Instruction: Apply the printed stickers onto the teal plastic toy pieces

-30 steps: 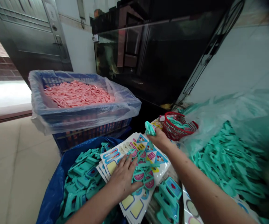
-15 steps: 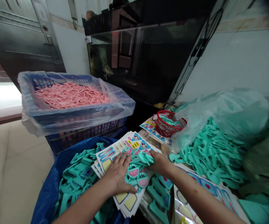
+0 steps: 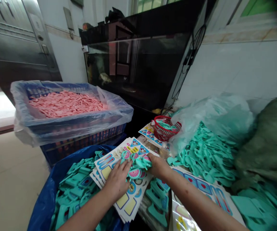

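A pile of small teal plastic pieces with pink watermelon-slice stickers (image 3: pixel 135 173) lies between my two hands, on a stack of printed sticker sheets (image 3: pixel 130 208). My left hand (image 3: pixel 118 181) curls over the pile's near left side, with its fingers bent against the pieces. From the right, my right hand (image 3: pixel 156 165) closes around the other side of the pile; its fingertips are partly hidden by the pieces. Under the sheets' left edge is a blue bag (image 3: pixel 43 200) full of teal plastic parts (image 3: pixel 77 186).
Pink pieces (image 3: pixel 66 103) fill a plastic-lined blue crate (image 3: pixel 78 125) at left. A red basket (image 3: pixel 163 132) holds teal pieces. Loose teal parts (image 3: pixel 205 154) spill from a clear bag (image 3: pixel 215 109). More sticker sheets (image 3: pixel 191 195) lie at right. Behind stands a fish tank (image 3: pixel 153 64).
My left hand has drawn its spread fingers in around the watermelon pieces, and the pile is more compact. More of the printed sheet shows below it. The view has shifted slightly.
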{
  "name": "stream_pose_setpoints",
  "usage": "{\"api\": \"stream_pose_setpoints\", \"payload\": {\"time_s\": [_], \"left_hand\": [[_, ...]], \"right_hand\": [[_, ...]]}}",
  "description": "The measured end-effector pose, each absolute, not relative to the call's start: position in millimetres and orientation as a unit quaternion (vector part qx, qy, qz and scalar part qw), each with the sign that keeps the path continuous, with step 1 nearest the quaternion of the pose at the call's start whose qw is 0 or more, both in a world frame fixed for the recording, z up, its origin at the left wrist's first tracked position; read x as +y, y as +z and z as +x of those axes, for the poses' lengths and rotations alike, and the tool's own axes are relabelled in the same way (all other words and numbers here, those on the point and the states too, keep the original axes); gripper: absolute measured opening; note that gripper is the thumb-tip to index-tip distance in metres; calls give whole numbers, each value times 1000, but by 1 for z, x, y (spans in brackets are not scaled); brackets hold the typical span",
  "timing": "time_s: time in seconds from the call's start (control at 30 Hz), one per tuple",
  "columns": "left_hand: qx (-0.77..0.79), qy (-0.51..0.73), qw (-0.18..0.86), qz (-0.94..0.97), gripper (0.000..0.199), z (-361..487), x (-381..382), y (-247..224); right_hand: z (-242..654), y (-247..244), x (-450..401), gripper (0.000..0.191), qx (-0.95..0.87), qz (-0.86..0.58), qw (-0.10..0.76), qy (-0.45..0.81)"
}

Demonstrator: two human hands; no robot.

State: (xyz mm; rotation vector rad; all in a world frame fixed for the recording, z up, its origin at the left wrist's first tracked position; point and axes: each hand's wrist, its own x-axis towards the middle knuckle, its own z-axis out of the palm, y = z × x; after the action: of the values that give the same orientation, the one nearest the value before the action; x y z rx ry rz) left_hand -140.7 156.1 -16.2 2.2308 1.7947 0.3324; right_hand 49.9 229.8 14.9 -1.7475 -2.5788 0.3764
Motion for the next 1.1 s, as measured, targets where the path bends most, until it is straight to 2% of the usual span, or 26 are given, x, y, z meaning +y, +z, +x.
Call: {"api": "stream_pose_setpoints", "payload": {"time_s": [0.3, 0.5, 0.63, 0.83, 0.93, 1.1], "left_hand": [[588, 111, 117, 793, 73, -140, 156, -17], [577, 115, 127, 799, 73, -145, 158, -19], [583, 127, 135, 791, 73, -142, 156, -16], [582, 159, 156, 782, 71, -138, 156, -10], [580, 189, 164, 775, 70, -140, 159, -11], [596, 247, 173, 744, 57, -147, 164, -23]], "right_hand": [[51, 12, 231, 32, -798, -587, 57, 124], [74, 22, 238, 25, -741, -617, 174, 197], [87, 32, 227, 30, -698, -602, 267, 279], [104, 51, 171, 24, -601, -607, 354, 381], [116, 57, 132, 29, -531, -633, 376, 419], [147, 39, 70, 42, -534, -686, 352, 347]]}}
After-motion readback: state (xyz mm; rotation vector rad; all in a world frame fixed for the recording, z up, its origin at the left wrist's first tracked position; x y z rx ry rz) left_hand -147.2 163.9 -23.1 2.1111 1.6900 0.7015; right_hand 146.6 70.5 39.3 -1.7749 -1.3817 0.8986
